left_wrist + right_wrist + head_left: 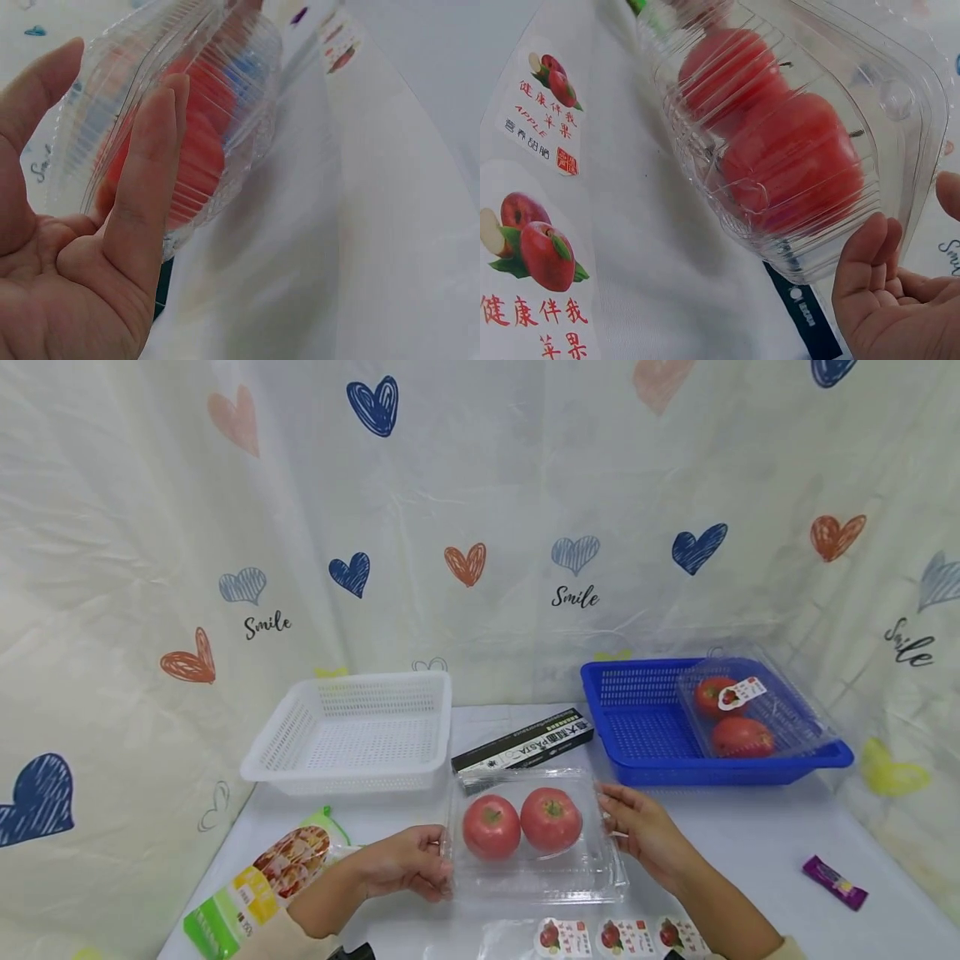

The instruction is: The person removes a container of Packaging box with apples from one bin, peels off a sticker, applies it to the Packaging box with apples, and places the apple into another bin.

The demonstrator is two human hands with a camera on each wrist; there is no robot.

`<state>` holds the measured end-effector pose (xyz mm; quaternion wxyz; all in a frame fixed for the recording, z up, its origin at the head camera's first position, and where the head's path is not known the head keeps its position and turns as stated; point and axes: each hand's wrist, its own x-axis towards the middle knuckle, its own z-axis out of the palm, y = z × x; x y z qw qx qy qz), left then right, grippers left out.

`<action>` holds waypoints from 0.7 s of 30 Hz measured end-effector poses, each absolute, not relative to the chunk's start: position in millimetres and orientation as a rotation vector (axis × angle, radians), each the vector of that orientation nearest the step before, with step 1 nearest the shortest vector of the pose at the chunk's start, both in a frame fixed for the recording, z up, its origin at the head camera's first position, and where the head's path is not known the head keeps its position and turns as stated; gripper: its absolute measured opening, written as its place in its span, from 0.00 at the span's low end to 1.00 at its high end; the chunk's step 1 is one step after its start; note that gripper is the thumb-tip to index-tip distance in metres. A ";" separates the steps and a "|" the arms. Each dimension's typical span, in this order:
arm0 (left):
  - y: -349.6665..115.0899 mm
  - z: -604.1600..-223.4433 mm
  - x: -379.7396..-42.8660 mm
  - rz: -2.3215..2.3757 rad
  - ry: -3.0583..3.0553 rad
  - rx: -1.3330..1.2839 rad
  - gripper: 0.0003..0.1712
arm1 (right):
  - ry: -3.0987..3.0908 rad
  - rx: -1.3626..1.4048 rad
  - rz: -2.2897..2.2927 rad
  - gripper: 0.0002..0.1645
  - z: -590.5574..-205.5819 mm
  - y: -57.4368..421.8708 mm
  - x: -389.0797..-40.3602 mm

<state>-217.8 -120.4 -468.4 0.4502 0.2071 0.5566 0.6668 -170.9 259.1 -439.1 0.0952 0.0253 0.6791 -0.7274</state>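
A clear plastic clamshell box (536,881) with two red apples (491,827) inside is held between both hands, just over the white table. My left hand (408,864) grips its left side; in the left wrist view the fingers (142,172) lie along the ribbed wall and the thumb (45,82) stands near the rim. On the right side, my right hand (641,827) holds the box by its edge. The right wrist view shows bent fingers (866,262) against the ribbed wall. Apple stickers (562,937) lie in a row in front of the box.
A white basket (255,768) stands back left. The blue basket (622,772) back right holds another clear box with two apples and a label (742,693). Behind my hands lies a black pasta box (525,743). A green-and-yellow food bag (247,893) lies left, a purple packet (835,882) right.
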 end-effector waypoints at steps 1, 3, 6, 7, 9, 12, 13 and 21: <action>-118.5 -469.3 -218.1 1.651 1.379 0.502 0.22 | 2.034 0.092 -2.143 0.37 -439.6 259.2 -171.8; -114.9 -470.9 -219.4 1.655 1.384 0.484 0.21 | 2.070 0.121 -2.112 0.39 -441.1 260.1 -174.5; -109.7 -472.5 -221.7 1.656 1.408 0.470 0.24 | 2.114 0.154 -2.056 0.41 -444.5 262.7 -180.0; -107.9 -473.1 -222.3 1.658 1.418 0.467 0.24 | 2.126 0.178 -2.037 0.42 -445.9 263.8 -182.6; -104.4 -474.3 -222.9 1.666 1.437 0.460 0.23 | 2.145 0.194 -1.999 0.43 -449.9 267.3 -187.7; -98.8 -477.0 -223.6 1.684 1.467 0.453 0.19 | 2.160 0.220 -1.960 0.43 -453.5 271.6 -194.5; -97.0 -478.1 -223.5 1.690 1.474 0.445 0.18 | 2.160 0.221 -1.959 0.43 -454.7 272.9 -196.4; -90.9 -481.8 -225.6 1.682 1.497 0.397 0.16 | 2.123 0.210 -1.990 0.43 -459.2 277.5 -204.5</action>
